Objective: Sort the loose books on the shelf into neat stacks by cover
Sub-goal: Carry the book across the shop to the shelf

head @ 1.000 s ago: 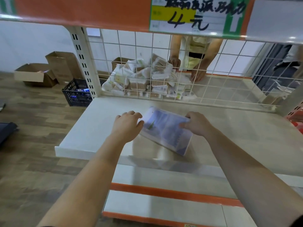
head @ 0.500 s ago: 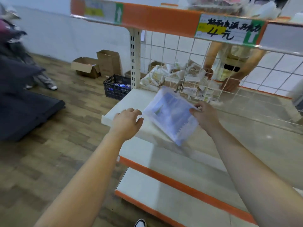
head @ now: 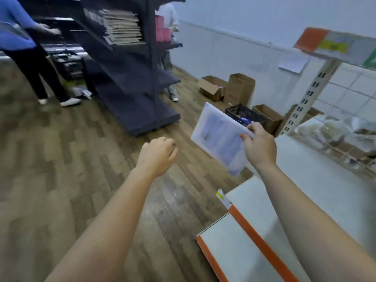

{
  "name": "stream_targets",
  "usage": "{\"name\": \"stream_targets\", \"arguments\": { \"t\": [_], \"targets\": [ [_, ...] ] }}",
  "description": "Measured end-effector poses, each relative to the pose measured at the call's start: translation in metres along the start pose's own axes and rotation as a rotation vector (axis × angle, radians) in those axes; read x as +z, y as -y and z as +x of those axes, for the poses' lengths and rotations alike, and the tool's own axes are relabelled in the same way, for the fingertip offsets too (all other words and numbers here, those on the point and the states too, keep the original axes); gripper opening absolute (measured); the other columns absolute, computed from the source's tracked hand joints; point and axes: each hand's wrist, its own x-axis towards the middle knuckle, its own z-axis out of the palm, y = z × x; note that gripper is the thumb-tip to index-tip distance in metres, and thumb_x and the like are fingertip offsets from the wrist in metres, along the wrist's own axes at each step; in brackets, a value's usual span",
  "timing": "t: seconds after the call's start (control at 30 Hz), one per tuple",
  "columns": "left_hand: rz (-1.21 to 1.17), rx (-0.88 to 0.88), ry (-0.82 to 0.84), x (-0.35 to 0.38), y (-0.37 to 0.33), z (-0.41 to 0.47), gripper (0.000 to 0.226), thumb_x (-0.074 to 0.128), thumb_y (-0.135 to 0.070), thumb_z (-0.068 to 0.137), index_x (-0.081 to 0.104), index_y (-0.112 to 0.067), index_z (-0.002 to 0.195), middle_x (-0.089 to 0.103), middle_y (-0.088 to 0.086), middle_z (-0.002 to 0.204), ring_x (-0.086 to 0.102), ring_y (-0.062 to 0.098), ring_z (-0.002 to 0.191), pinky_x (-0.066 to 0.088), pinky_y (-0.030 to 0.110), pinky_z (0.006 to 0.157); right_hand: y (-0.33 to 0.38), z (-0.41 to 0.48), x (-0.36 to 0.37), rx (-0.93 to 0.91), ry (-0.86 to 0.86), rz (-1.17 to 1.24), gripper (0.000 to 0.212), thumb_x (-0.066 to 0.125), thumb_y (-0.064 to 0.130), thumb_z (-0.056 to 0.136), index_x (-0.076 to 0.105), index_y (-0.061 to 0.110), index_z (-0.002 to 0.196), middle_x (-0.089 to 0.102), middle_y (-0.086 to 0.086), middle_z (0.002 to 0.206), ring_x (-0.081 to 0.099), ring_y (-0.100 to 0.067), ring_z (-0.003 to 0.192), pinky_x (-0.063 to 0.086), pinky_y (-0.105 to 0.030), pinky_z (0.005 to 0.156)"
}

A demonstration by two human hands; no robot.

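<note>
Holding: right hand (head: 259, 145) pinches the book (head: 218, 139) at its edge, thumb on the cover.
Left hand (head: 157, 153): loosely curled, holding nothing, just left of the book, not touching it.
Book: tilted in the air above the wooden floor (head: 61, 159).
White shelf (head: 317, 180): under the right forearm.

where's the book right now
Head view, right of centre: the book is held in the air by the right hand, over the floor left of the white shelf.
</note>
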Motion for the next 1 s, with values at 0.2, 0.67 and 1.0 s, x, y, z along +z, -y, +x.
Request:
{"name": "stream_targets", "arguments": {
  "t": [0.2,0.67,1.0],
  "targets": [
    [0.018,-0.196,-0.042,-0.02,0.127,-0.02,0.034,0.039,-0.039,0.097,0.057,-0.025,0.121,0.058,0.001,0.116,0.052,0.023,0.111,0.038,0.036,0.083,0.083,0.007,0.129,0.024,0.162,0.25,0.013,0.063,0.019,0.087,0.062,0.008,0.095,0.061,-0.003,0.087,0.056,-0.023,0.085,0.039,-0.031,0.071],
    [0.061,-0.587,0.043,0.0,0.314,-0.054,0.036,0.042,-0.04,0.096,0.056,-0.022,0.124,0.057,0.006,0.123,0.051,0.026,0.116,0.038,0.038,0.09,0.183,-0.013,0.35,0.304,0.531,0.648,0.017,0.059,0.038,0.075,0.056,0.022,0.081,0.064,-0.008,0.089,0.059,-0.023,0.077,0.05,-0.039,0.069],
    [0.097,-0.68,0.032,0.014,0.399,0.047,0.037,0.04,-0.04,0.096,0.055,-0.021,0.125,0.057,0.005,0.124,0.051,0.025,0.116,0.038,0.04,0.091,0.232,0.08,0.47,0.378,0.649,0.756,0.019,0.057,0.03,0.092,0.056,0.013,0.102,0.061,-0.001,0.09,0.055,-0.018,0.076,0.047,-0.032,0.064]
  ]
}}
